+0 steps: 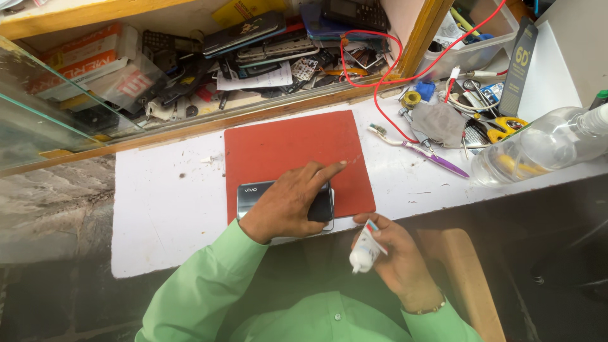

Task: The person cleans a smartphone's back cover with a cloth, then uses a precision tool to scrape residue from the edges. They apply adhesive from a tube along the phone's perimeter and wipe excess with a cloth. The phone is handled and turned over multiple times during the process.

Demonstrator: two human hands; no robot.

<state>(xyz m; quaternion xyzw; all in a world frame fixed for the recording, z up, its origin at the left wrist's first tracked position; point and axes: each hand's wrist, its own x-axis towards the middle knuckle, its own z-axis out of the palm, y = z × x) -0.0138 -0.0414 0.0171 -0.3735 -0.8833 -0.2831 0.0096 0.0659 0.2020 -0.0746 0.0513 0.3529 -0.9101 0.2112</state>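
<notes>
A dark smartphone [253,193] lies back-up on the near edge of a red mat [285,149] on the white bench. My left hand [288,202] rests flat on the phone, covering most of it, with the forefinger stretched out over the mat. My right hand [396,253] is below the bench edge and grips a small white tube [365,249] with its nozzle end pointing down and toward me. Both sleeves are light green.
A toothbrush [386,136] and a purple pen [446,161] lie right of the mat, near a grey cloth [440,120], red wires [380,76], tweezers and yellow-handled scissors. A clear plastic bottle [538,145] lies at the right. A shelf behind holds phones and parts; glass panel at left.
</notes>
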